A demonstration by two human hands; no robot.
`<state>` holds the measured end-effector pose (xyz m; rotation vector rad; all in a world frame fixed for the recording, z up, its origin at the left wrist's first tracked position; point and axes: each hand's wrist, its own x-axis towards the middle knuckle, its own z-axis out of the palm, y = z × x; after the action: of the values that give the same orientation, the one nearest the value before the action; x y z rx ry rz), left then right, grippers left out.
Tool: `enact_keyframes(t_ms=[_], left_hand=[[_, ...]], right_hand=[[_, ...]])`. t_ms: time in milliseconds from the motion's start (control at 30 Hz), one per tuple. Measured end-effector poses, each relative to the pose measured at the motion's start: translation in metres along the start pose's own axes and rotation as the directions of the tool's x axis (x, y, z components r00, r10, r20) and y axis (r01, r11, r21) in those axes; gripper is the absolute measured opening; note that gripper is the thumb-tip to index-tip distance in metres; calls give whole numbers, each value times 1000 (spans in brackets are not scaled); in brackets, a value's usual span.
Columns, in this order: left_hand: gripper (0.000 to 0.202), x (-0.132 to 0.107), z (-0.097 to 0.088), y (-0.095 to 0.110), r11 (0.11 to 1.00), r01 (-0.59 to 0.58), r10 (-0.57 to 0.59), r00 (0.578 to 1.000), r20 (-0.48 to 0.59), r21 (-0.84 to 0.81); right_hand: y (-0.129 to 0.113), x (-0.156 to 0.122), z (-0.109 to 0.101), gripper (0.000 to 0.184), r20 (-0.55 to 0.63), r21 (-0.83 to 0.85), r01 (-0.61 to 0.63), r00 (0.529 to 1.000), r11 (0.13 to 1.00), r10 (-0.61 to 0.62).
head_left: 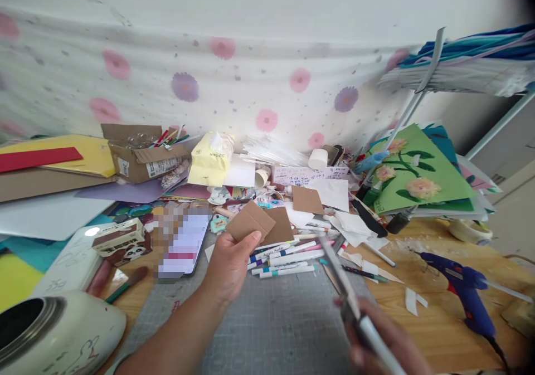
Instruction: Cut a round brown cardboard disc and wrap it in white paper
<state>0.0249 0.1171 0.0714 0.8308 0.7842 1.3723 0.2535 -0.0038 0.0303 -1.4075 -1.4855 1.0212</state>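
Observation:
My left hand (229,263) pinches a small square of brown cardboard (249,220) between thumb and fingers, above the grey cutting mat (267,325). Just behind it a second brown piece (279,225) shows; whether it is also held I cannot tell. In my right hand (380,333), closed and blurred by motion, is a utility knife (345,283) with a long metal blade pointing forward and a pale handle. The two hands are apart. Several acrylic markers (288,261) lie in a heap between them, and another cardboard square (307,200) rests farther back.
A blue hot glue gun (463,286) lies at right near a tape roll (470,232). On the left are a phone (186,244), a panda-printed box (122,242) and a wide-mouthed pale jar (83,330). A cardboard box (146,160) and paper scraps crowd the back.

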Motion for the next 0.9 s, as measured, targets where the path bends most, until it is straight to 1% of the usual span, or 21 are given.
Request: enact_keyframes(t_ms=[33, 100, 167, 200, 233, 333, 367, 433, 467, 533, 567, 600, 633, 667, 700, 733, 767, 800, 833, 867, 900], left_hand=[[29, -3, 2, -3, 999, 12, -14, 999, 40, 41], [27, -10, 6, -10, 989, 29, -47, 991, 123, 145], [28, -16, 12, -17, 961, 15, -74, 976, 204, 277], [29, -19, 15, -19, 937, -6, -84, 967, 241, 349], [31, -20, 17, -21, 907, -36, -86, 960, 268, 420], [31, -20, 22, -21, 825, -117, -40, 963, 265, 553], [31, -20, 22, -21, 816, -132, -19, 967, 254, 563], [28, -23, 22, -21, 828, -171, 68, 976, 206, 534], [26, -27, 23, -23, 836, -199, 127, 977, 173, 512], [16, -40, 27, -29, 833, -267, 252, 963, 97, 484], [10, -49, 31, -34, 828, -286, 276, 957, 93, 482], [5, -58, 36, -40, 827, -288, 266, 957, 116, 483], [4, -68, 44, -46, 831, -280, 203, 957, 207, 481], [12, -76, 52, -52, 862, -246, 76, 927, 368, 442], [35, -84, 61, -58, 914, -179, -26, 870, 493, 364], [57, -90, 70, -64, 962, -90, -79, 811, 579, 257], [75, -95, 78, -69, 988, -28, -80, 755, 651, 154], [89, -99, 84, -74, 995, 21, -83, 707, 702, 97], [95, -102, 88, -79, 995, 62, -99, 666, 740, 77], [97, -106, 90, -83, 991, 94, -135, 623, 770, 97], [96, -110, 89, -87, 980, 122, -199, 575, 794, 157]], right_hand=[[-5, 6, -6, 47, -76, 52, 23, 997, 998, -19], [-19, 25, -13, 54, -226, 165, 118, 971, 979, -79], [-35, 49, -12, 59, -281, 276, 199, 952, 940, -119], [-41, 60, -8, 60, -273, 314, 205, 955, 927, -119], [-45, 70, -4, 60, -232, 348, 187, 967, 919, -109], [-50, 87, 10, 51, -201, 419, 167, 976, 893, -89], [-50, 90, 13, 48, -209, 437, 170, 974, 883, -83], [-50, 94, 14, 46, -252, 467, 191, 965, 863, -77], [-52, 96, 12, 46, -287, 478, 211, 955, 853, -75], [-59, 104, 2, 46, -384, 502, 268, 921, 822, -66], [-65, 109, -4, 45, -440, 512, 306, 896, 802, -61], [-71, 114, -10, 44, -494, 520, 347, 868, 781, -57], [-78, 120, -16, 43, -541, 523, 387, 839, 759, -55], [-85, 124, -20, 42, -580, 529, 427, 813, 733, -55], [-91, 128, -24, 42, -610, 540, 466, 790, 701, -56], [-97, 131, -26, 41, -631, 555, 499, 774, 666, -54], [-101, 132, -27, 41, -643, 570, 523, 764, 633, -53], [-105, 133, -28, 41, -652, 580, 543, 756, 607, -53], [-107, 133, -29, 41, -666, 580, 563, 744, 589, -56], [-108, 132, -31, 40, -684, 569, 583, 727, 580, -60], [-109, 131, -33, 39, -706, 549, 604, 705, 578, -66]])
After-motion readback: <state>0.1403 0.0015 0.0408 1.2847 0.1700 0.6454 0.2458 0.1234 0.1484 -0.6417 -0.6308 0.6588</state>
